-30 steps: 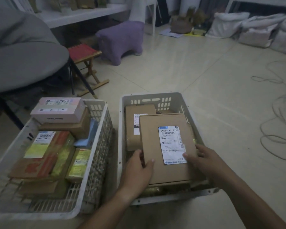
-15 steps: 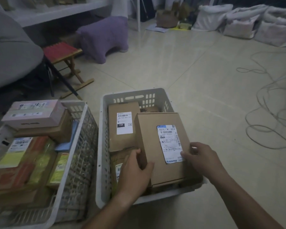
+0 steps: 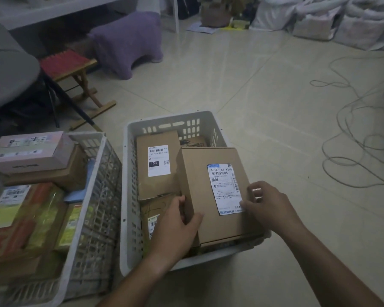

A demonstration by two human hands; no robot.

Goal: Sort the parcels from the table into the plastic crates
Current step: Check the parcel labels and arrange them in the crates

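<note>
Two white plastic crates stand side by side on a tiled floor (image 3: 264, 89). The centre crate (image 3: 129, 196) holds several brown cardboard parcels; the largest box (image 3: 200, 191), bearing a white shipping label (image 3: 225, 188), lies uppermost on the crate's right side, its near end over the crate's near rim. The left hand (image 3: 175, 227) grips the box's left edge, thumb on the top face and fingers curled down the side. The right hand (image 3: 266, 204) holds the box's right edge, thumb on the label's lower right corner, fingers bent over the side. To the left of this box, toward the far wall, lies a second parcel (image 3: 157, 165) with a label marked 15H; a third parcel (image 3: 153, 216) lies nearer, partly hidden by the left hand. The left crate (image 3: 91, 207), at lower left of the frame, is filled with mixed parcels, with a pale pink box (image 3: 31, 151) on top at its far end. At upper left stand a red-topped folding stool (image 3: 64, 63) and a purple stool (image 3: 129, 43). Loose cables (image 3: 353, 138) trail across the floor at right; white bags (image 3: 319, 18) occupy the upper right.
</note>
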